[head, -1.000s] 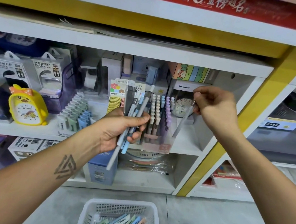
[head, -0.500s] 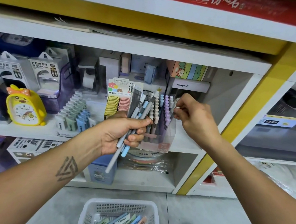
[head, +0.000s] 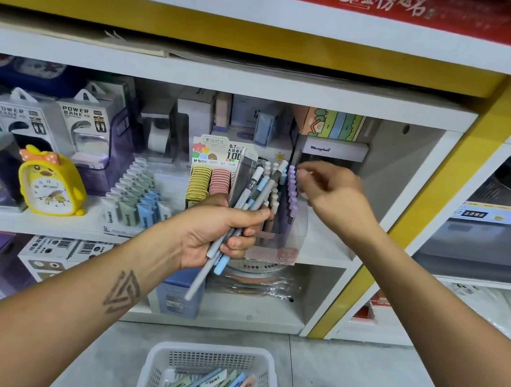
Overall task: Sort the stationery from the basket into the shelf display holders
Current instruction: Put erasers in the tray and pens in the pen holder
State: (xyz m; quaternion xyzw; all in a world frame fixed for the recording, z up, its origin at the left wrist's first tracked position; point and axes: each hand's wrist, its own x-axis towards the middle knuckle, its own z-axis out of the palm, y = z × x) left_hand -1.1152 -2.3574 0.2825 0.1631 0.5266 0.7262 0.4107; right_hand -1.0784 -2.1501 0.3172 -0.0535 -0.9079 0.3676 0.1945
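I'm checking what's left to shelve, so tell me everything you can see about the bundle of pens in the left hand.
The bundle of slim pens and pencils is a handful of thin plastic-looking sticks in grey, white and pale blue, plus a flat clear packet with a dark insert. The left hand grips them around the middle, fingers and thumb curled round. They lean with their tops up and to the right, in front of the clear plastic pen display holder. The longest grey one juts out below the hand. Its print is unreadable.

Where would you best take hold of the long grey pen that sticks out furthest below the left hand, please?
Pinch the grey pen by its bare lower shaft, coming from below the left hand. That end hangs free beneath the fist, tilted down to the left, while its upper part is bundled among the other pens.
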